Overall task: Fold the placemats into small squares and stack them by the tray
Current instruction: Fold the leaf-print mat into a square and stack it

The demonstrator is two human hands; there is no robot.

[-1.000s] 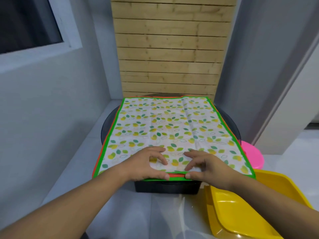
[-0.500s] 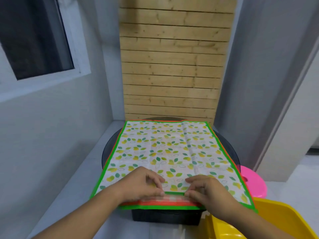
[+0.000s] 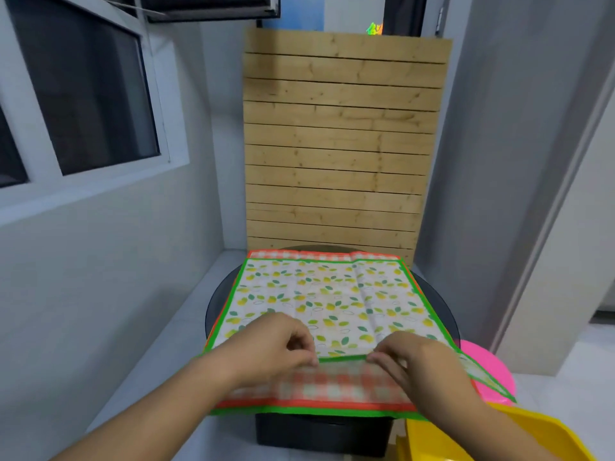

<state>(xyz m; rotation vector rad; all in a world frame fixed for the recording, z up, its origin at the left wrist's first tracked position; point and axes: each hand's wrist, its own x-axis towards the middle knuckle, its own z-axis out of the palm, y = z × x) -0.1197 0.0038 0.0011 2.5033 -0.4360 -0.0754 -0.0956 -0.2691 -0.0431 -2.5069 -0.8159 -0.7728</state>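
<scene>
The leaf-print placemat [image 3: 327, 299] lies on top of a pile on the round dark table [image 3: 216, 307], directly in front of the person. Both hands are at its near edge, close together, with a short piece of the green border visible between them. The left hand [image 3: 276, 347] has its fingers curled and pinches this edge between thumb and fingertips. The right hand [image 3: 411, 359] does the same just beside it, on the right. The edge they hold sits back from the front of the pile. In front of it, under the wrists, the checked placemat [image 3: 319, 387] with its orange border is uncovered. A thin green border shows below that orange one. The near right corner of the leaf-print placemat hangs out past the table, over a pink disc [image 3: 496, 371]. The yellow tray [image 3: 422, 440] is at the lower right, near the right forearm. A wooden panel [image 3: 342, 144] stands behind the table.
</scene>
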